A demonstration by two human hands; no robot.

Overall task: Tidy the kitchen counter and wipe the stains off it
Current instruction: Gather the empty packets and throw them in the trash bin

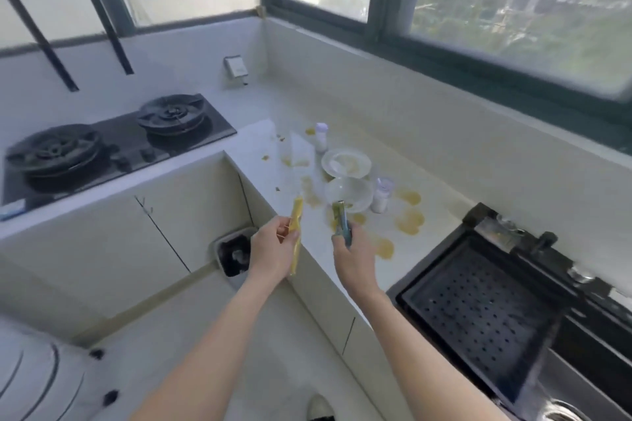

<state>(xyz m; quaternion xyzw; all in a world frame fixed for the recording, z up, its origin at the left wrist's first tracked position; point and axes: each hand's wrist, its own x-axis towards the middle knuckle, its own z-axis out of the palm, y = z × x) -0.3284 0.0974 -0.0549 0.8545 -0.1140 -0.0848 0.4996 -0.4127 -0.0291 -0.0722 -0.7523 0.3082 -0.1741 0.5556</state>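
My left hand (273,249) grips a long yellow wrapper (296,219) at the counter's front edge. A green-blue wrapper (342,220) is held in my right hand (354,260) just above the white counter (441,215). Yellow stains (408,220) spread over the counter around the dishes. A white plate (346,164) and a clear glass bowl (349,195) sit behind my hands. Two small white bottles stand there, one at the back (321,137), one beside the bowl (382,195).
A small bin (234,255) with a dark liner stands on the floor below the counter's corner. A black two-burner gas hob (109,143) lies to the left. A dark sink with a perforated tray (485,311) is at the right. Windows run behind the counter.
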